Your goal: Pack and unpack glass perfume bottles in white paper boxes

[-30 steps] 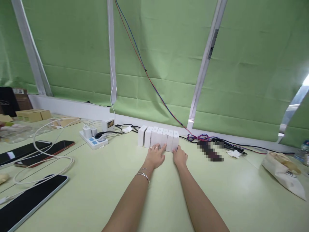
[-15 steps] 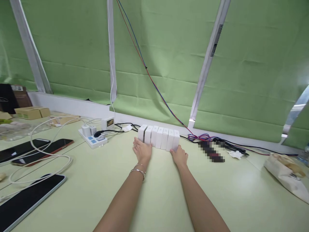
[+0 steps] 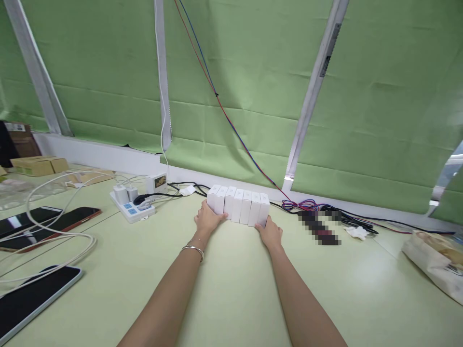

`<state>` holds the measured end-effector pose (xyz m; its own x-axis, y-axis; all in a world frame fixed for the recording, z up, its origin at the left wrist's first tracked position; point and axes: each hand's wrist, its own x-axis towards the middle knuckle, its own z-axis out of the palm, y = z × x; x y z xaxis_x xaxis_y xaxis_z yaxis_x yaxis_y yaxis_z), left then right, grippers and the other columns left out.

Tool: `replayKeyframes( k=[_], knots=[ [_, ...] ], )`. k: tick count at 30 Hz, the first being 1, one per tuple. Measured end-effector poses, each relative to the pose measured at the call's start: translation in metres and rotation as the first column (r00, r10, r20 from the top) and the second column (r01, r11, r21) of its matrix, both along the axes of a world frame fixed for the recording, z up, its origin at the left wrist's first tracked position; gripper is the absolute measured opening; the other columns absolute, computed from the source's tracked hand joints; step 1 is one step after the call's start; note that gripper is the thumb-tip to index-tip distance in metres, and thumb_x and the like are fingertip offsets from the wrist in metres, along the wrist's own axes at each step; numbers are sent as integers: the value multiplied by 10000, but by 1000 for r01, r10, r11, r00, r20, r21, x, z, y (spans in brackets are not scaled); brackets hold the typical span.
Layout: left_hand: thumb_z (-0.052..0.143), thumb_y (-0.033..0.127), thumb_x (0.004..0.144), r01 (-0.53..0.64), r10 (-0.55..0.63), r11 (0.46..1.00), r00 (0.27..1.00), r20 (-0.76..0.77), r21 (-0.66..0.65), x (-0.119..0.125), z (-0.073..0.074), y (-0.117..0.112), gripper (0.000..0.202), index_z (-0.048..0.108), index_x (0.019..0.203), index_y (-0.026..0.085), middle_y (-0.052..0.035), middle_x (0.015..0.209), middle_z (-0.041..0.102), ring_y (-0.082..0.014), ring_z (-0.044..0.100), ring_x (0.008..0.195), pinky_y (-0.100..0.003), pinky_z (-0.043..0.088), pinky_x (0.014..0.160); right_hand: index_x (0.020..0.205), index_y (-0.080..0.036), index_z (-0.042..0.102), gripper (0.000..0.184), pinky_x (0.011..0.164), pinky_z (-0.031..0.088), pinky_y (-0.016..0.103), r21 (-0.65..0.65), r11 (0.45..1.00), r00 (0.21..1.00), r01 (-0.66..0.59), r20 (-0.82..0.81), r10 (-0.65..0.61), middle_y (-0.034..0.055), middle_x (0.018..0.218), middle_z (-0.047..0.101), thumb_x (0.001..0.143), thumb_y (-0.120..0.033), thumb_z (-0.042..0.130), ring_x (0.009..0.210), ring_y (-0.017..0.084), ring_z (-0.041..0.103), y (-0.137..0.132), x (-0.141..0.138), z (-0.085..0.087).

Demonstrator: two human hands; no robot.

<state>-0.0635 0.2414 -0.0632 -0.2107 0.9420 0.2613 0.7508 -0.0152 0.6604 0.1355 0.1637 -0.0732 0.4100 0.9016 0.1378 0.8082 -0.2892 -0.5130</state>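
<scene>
A row of several small white boxes [image 3: 243, 206] stands upright on the pale green table near the back wall. My left hand [image 3: 208, 219] presses against the row's left end, fingers curled round the outermost box. At the row's right end my right hand [image 3: 269, 233] cups the last box from the front. Both hands clamp the row between them. A thin silver bracelet sits on my left wrist.
A white power strip [image 3: 133, 208] with chargers and a black plug lies left of the boxes. Phones [image 3: 50, 226], a tablet [image 3: 34, 299] and looping white cables lie at the left. Black cables [image 3: 347, 219] run along the wall; a white bag [image 3: 432, 260] lies at right.
My left hand slid from the front of the row to its left end and closed against it. The right hand stayed at the right end. The view shifted slightly.
</scene>
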Motion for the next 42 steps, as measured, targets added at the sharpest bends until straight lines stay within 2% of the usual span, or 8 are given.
replayKeyframes(
  k=[6, 19, 27, 31, 34, 37, 39, 42],
  knots=[
    [746, 484, 551, 70, -71, 997, 997, 21, 23, -8, -4, 14, 843, 284, 1194, 194, -160, 1267, 495, -303, 455, 1197, -447, 310, 964, 1167, -172, 451, 347, 911, 285, 349, -8, 1000, 1000, 7, 4, -7, 101, 1065, 635, 860, -331, 474, 1059, 227, 547, 0, -1, 1],
    [772, 462, 532, 80, -82, 996, 996, 34, 46, -9, -7, 22, 820, 331, 1171, 200, -146, 1253, 511, -309, 465, 1190, -436, 331, 952, 1171, -172, 443, 352, 909, 288, 368, -25, 1000, 1000, -2, 28, 2, 106, 1073, 633, 864, -341, 464, 1056, 239, 551, 13, 4, -2],
    [685, 498, 638, 103, -109, 993, 988, 108, 56, -9, -5, 21, 779, 299, 1241, 191, -157, 1305, 473, -308, 442, 1212, -473, 306, 984, 1164, -157, 454, 369, 913, 292, 377, -9, 1000, 1000, -5, 18, 5, 124, 1077, 626, 851, -352, 463, 1058, 254, 548, 13, 5, -4],
    [640, 527, 684, 105, -115, 992, 979, 167, 68, -8, -2, 18, 788, 244, 1286, 208, -143, 1351, 439, -286, 413, 1243, -461, 271, 1019, 1143, -142, 472, 378, 926, 294, 386, 46, 999, 1000, -12, -26, 13, 130, 1055, 630, 817, -333, 496, 1053, 267, 548, 14, 4, -8],
    [613, 508, 720, 106, -120, 992, 969, 218, 74, -10, 0, 14, 752, 228, 1294, 212, -128, 1345, 453, -265, 418, 1243, -454, 257, 1033, 1169, -148, 448, 412, 927, 319, 380, 181, 983, 994, 36, -111, -16, 118, 1067, 627, 774, -253, 499, 1042, 262, 555, 11, 3, -8],
    [461, 521, 821, 104, -122, 991, 954, 275, 80, -12, 0, 11, 579, 263, 1273, 217, -108, 1310, 496, -243, 467, 1205, -456, 259, 1035, 1206, -150, 368, 450, 902, 369, 323, 431, 881, 965, 195, -246, -93, 120, 1139, 584, 757, -156, 390, 1086, 218, 526, 3, 8, 3],
    [351, 508, 875, 104, -127, 990, 944, 306, 91, -14, 0, 10, 466, 310, 1242, 224, -95, 1274, 532, -225, 501, 1172, -438, 273, 1031, 1189, -136, 332, 428, 885, 391, 317, 600, 732, 931, 323, -340, -132, 138, 1140, 557, 762, -157, 340, 1097, 210, 509, -4, 17, 22],
    [330, 466, 894, 93, -133, 986, 934, 330, 135, -14, -1, 10, 433, 317, 1251, 222, -93, 1272, 533, -206, 507, 1166, -391, 310, 1015, 1125, -151, 323, 344, 834, 429, 348, 760, 451, 877, 468, -461, -132, 141, 1099, 513, 789, -220, 326, 1053, 228, 519, -16, 34, 62]
  ],
)
